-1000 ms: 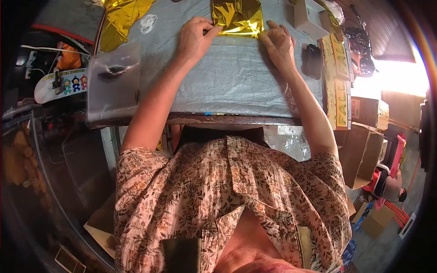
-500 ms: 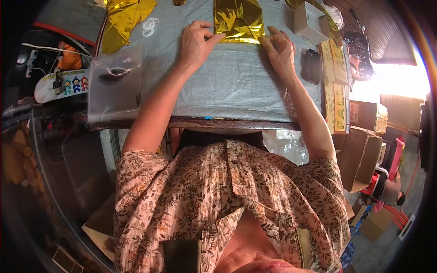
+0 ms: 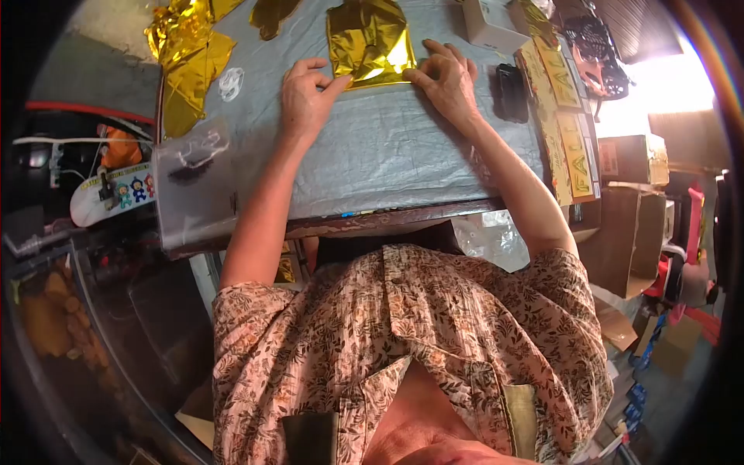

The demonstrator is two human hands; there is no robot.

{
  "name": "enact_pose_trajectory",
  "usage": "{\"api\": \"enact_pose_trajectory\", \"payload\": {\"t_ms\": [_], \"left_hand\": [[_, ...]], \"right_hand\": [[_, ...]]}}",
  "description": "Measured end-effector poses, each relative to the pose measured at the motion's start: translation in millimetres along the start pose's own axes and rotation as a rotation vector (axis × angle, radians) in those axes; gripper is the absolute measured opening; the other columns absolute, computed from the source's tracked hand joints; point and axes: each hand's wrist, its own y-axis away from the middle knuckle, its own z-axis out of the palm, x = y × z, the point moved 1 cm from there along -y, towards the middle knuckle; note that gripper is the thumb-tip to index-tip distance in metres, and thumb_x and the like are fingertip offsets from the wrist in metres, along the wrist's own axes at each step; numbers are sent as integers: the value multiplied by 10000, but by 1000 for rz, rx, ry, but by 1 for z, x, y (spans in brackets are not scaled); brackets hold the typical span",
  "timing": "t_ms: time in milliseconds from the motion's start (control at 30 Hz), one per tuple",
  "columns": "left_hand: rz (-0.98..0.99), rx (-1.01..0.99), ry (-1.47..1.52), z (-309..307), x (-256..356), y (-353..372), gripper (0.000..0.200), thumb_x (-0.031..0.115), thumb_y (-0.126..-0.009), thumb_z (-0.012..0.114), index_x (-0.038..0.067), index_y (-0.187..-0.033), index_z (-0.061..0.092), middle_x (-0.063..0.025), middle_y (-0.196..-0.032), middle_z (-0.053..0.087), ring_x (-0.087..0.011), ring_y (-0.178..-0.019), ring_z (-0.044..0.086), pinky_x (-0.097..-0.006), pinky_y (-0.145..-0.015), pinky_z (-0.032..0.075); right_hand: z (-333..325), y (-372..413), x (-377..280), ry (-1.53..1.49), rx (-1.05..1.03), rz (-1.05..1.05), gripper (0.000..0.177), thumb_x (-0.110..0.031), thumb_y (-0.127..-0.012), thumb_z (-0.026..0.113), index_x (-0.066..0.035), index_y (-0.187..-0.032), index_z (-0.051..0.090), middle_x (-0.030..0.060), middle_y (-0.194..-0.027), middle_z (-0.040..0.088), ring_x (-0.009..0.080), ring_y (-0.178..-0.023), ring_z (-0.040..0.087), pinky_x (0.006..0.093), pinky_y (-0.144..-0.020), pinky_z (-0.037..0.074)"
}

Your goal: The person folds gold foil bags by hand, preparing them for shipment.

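Gold foil packet (image 3: 369, 46) lies toward the table's (image 3: 380, 147) far edge; our left hand (image 3: 307, 97) and right hand (image 3: 449, 84), half open with fingers bent, touch its near corners with their thumbs. White coil (image 3: 230, 84) sits left of us.

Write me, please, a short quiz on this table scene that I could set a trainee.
1. True or false: the left hand and the right hand both have the thumb at the near edge of the gold foil piece.

2. Which object lies on the table between the right hand and the yellow lettered boxes?
A) an orange item
B) a black object
C) a pink item

3. Fill in: the white loops lie on the person's ____ side of the table.

Key: 1 true; 2 B; 3 left
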Motion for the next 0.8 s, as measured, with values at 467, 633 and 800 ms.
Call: {"api": "enact_pose_trajectory", "payload": {"t_ms": [467, 633, 800], "left_hand": [[638, -665, -302, 41, 65, -181, 352, 174, -845, 596, 259, -1140, 768, -100, -1612, 443, -352, -1446, 447, -498, -1159, 409], [727, -1022, -493, 62, 82, -215, 325, 365, -870, 637, 204, -1107, 791, -150, -1633, 394, -371, -1520, 315, -563, -1210, 289], [1066, -953, 110, 63, 57, -224, 484, 540, -907, 645, 134, -1121, 798, -138, -1665, 340, -361, -1557, 233, -541, -1244, 210]], "right_hand": [[7, 6, -6, -26, 120, -5, 288, -330, -827, 823, -71, -821, 698, 94, -1469, 610, 357, -1447, 419, 541, -1178, 226], [8, 8, -5, -59, 132, -6, 295, -313, -824, 831, -66, -856, 673, 97, -1470, 602, 391, -1440, 419, 647, -1173, 213], [8, 8, -7, -67, 135, 4, 296, -316, -825, 827, -66, -846, 668, 103, -1459, 604, 396, -1435, 420, 646, -1166, 219]]}}
